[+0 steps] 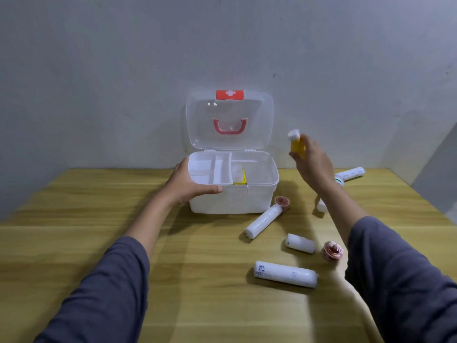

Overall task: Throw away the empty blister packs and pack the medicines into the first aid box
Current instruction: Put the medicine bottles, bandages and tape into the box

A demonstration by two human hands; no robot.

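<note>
right hand (314,164) fingers grip the yellow bottle (296,146), long axis tilted, its white cap (293,134) pointing to 11 o'clock; left hand (190,184) fingers clasp the first aid box (247,201) rim.

The first aid box (232,201) was white with a clear lid (257,125), a red clasp (229,94) bearing a white cross and a coral-red handle (230,127), the bottle (296,146) yellow with a white cap (293,134), the bandage rolls (285,274) white with faint print, the tape rolls (332,251) pink, the tabletop (123,194) pale yellowish wood grain, the sleeves (106,293) dark grey.
</note>
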